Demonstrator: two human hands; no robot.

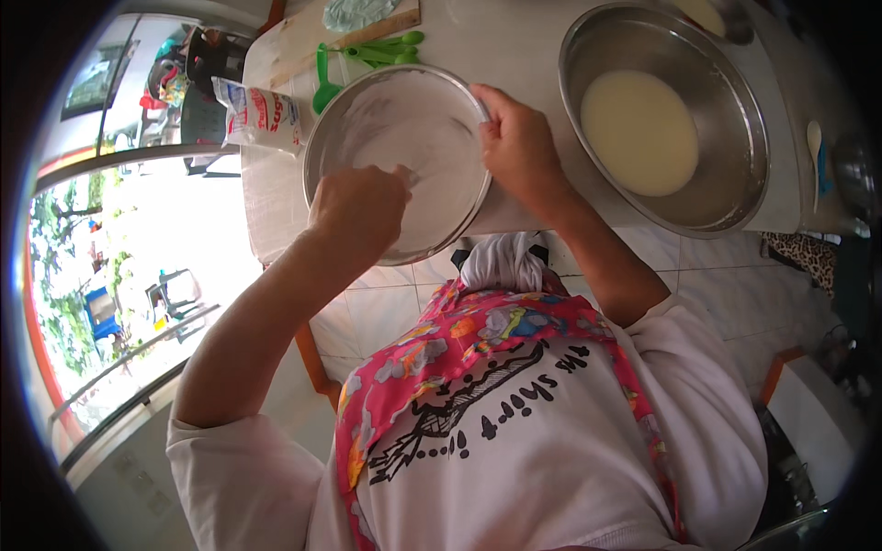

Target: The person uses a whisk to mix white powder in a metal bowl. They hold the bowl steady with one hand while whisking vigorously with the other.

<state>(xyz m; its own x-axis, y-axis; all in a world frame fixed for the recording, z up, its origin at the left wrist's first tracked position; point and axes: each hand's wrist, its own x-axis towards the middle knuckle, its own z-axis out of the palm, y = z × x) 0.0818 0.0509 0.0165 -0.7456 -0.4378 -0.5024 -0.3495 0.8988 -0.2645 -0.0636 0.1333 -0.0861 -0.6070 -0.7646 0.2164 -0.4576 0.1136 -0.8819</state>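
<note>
A round metal bowl (441, 206) of white powder stands at the table's near edge. My left hand (362, 210) is over its left side, fingers closed around what looks like a small utensil, mostly hidden and blurred. My right hand (517, 138) grips the bowl's right rim, thumb and fingers at the edge. Left of the bowl leans a plastic bag of sugar (265, 117). Behind the bowl lie a green measuring scoop (325, 89) and several green measuring spoons (382, 52). To the right stands a large metal basin (723, 138) holding pale yellow liquid (641, 134).
A wooden board (386, 29) with crumpled clear plastic (358, 12) lies at the back. Another metal bowl (737, 21) stands at the back right. A pale spoon (815, 162) lies right of the basin. The table's near edge (524, 224) runs in front of my apron.
</note>
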